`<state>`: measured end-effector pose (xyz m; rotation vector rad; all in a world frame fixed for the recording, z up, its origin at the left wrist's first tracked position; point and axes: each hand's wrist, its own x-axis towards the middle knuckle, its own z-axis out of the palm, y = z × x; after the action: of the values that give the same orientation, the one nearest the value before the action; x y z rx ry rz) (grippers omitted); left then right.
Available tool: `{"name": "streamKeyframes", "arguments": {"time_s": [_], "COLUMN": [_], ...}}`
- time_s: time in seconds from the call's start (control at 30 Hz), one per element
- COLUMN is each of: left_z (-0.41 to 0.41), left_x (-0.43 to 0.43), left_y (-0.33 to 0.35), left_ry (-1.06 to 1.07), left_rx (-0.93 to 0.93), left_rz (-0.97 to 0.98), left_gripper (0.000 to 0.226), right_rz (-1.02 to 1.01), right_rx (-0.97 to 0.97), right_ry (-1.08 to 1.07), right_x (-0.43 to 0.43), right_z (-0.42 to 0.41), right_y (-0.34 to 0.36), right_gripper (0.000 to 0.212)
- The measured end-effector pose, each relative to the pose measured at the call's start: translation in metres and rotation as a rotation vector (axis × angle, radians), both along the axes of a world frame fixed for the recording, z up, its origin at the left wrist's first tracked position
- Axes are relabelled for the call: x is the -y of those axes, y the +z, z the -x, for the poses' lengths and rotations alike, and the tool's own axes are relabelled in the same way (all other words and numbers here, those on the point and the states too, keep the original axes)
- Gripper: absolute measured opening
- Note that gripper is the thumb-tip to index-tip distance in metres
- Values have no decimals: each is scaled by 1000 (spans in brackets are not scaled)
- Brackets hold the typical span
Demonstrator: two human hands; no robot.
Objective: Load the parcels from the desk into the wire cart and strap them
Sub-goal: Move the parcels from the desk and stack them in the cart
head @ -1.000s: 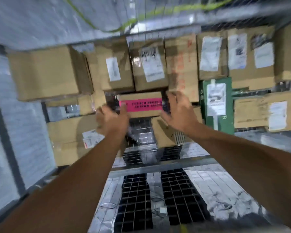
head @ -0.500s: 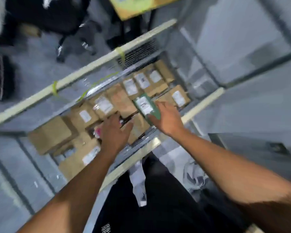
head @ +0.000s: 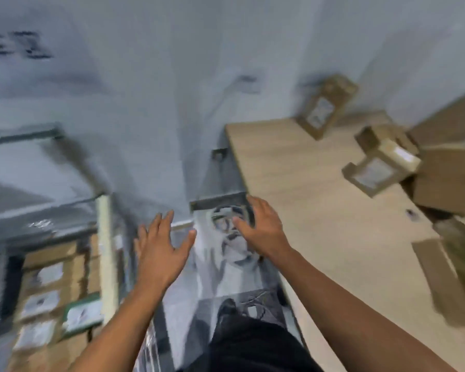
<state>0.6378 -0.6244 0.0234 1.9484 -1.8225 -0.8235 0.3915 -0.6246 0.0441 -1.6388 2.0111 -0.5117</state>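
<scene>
Two empty hands, left hand [head: 160, 253] and right hand [head: 261, 232] fingers [head: 169, 219] apart, between wire cart [head: 104, 251] and desk [head: 306, 210]

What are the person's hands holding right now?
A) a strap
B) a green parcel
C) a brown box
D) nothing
D: the left hand and the right hand are both spread open with nothing in them; the brown boxes lie apart on the desk.

A parcel dispatch room.
Labelled cardboard parcels [head: 381, 167] lie on a wooden bench [head: 320, 210] at right; a wire cart [head: 104, 237] at lower left is packed with more labelled boxes [head: 49, 275]; a bare grey wall [head: 172, 76] fills the upper frame.
</scene>
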Motion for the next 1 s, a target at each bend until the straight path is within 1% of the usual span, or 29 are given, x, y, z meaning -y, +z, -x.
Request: {"name": "streamKeyframes", "arguments": {"time_s": [0.1,0.23,0.43,0.6,0.7,0.8,0.9,1.0], "left_z": [95,220,373,462,506,546,585,618], "left_x": [43,81,94,123,147,160,159,138], "left_y": [14,31,38,40,43,46,47,49], "left_ry": [-229,-482,-704,-814,-853,-944,-1073,-1188], "left_rx": [54,14,-94,-115,-147,-184,-216,-285], "left_rz": [18,38,28,12,37,80,107,75], "left_gripper": [83,89,77,71,68,65,63,60], "right_rz": [43,70,132,141,179,188,254,295], "right_rx": [-12,16,69,106,121,115,55,-19], "right_ry": [-185,-448,-769,-895,-972,-1049,-1135,-1260], "right_x": [-11,-30,-62,-59,-52,-44,-43,-59], "right_z": [85,184,295,348,370,388,400,406], "right_y": [13,25,37,29,26,31,41,59], "right_gripper": [73,75,71,71,70,68,62,64]}}
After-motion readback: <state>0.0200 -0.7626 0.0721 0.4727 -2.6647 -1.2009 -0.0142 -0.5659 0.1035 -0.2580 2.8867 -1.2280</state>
